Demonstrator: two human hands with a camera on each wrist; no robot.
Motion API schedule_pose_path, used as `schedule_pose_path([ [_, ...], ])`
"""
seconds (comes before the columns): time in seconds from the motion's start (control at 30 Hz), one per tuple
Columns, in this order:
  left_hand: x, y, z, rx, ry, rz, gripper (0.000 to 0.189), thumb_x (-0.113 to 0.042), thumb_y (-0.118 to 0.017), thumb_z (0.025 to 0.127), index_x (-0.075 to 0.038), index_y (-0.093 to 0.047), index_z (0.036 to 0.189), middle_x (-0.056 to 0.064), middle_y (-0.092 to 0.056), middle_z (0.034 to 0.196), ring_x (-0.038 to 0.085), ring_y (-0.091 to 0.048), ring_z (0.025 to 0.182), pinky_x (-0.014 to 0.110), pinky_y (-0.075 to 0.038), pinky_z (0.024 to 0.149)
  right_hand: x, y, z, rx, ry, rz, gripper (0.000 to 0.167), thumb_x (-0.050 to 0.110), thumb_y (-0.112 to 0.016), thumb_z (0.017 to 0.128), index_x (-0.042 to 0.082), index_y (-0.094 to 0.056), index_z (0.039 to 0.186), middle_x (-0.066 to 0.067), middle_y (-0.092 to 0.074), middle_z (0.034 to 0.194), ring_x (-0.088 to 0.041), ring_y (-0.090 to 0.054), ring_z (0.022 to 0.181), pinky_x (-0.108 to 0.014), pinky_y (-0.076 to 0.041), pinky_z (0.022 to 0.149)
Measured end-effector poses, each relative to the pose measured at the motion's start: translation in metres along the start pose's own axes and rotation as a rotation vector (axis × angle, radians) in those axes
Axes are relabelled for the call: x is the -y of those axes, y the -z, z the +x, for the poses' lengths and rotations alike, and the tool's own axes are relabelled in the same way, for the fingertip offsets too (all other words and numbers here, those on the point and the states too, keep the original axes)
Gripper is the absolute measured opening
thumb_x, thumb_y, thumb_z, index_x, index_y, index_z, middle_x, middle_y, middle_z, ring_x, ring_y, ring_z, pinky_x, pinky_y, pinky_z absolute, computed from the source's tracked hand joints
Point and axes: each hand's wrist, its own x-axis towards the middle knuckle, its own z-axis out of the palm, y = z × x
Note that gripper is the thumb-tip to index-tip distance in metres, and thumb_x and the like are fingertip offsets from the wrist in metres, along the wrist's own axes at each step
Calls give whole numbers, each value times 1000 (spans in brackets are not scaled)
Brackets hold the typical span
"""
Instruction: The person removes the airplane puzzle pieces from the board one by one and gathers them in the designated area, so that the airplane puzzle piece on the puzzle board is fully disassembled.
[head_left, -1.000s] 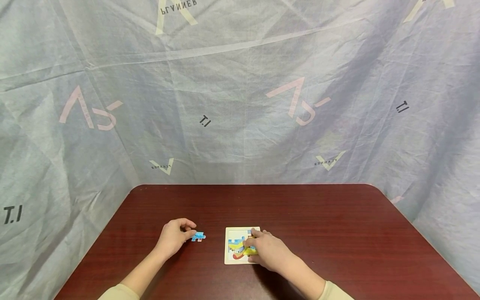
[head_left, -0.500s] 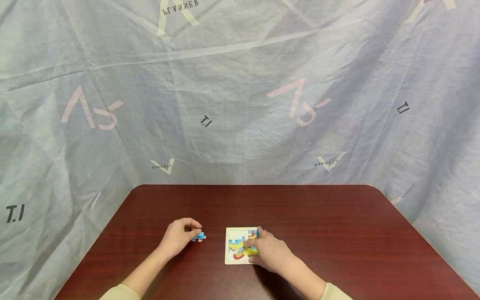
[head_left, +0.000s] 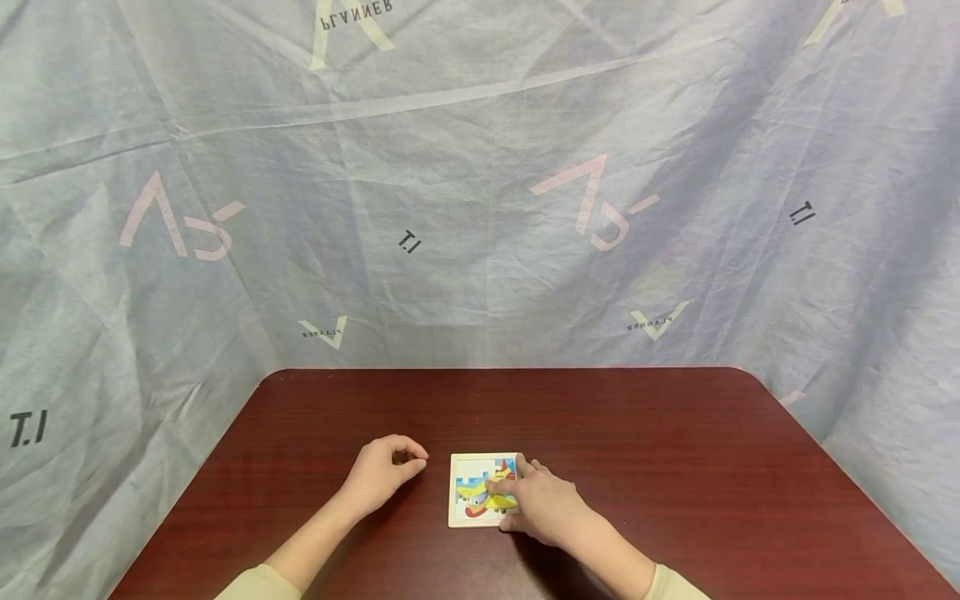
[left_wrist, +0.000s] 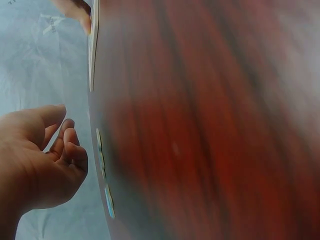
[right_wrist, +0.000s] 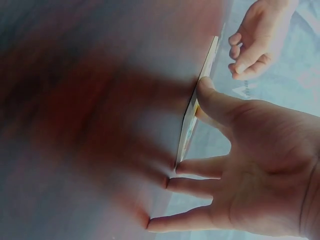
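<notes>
A square jigsaw puzzle board (head_left: 453,492) with a pale frame lies on the table, partly filled with blue, yellow and red pieces. My right hand (head_left: 553,504) rests on its right side, fingers spread, the index fingertip on the picture and the thumb at the near edge. In the right wrist view the other fingertips reach the tabletop past the frame. Left of the board, my left hand (head_left: 381,475) hovers with loosely curled fingers and thumb and index close together; nothing shows between them. Thin flat puzzle pieces (left_wrist: 101,152) lie on the table beside it, hidden in the head view.
The dark red wooden table (head_left: 637,433) has rounded far corners and extends around both hands. Behind and beside it hangs a wrinkled grey printed cloth (head_left: 487,283).
My left hand has shifted right toward the board, and the blue puzzle piece seen at its fingertips is now hidden in the head view. My right index and middle fingers have spread slightly; the board stays put.
</notes>
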Motion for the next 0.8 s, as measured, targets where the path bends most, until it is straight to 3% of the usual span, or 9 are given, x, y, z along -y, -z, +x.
schedule_pose_path([
  [0.33,-19,-22,7,44,-40,-1,5,-12,-76,91,-15,-75,94,-5,-64,92,17,-52,79,31,-46,67,-3,1,2,-7,32,-49,46,28,-81,86,33,-70,130,-32,-50,142,-48,-57,121,-58,-55,81],
  [0.8,-28,-45,16,92,-67,-45,4,-14,-75,93,-12,-75,97,-6,-64,88,16,-55,79,29,-47,66,-10,-1,7,-96,133,-6,43,19,-89,73,20,-79,115,-31,-61,127,-44,-63,113,-49,-55,87],
])
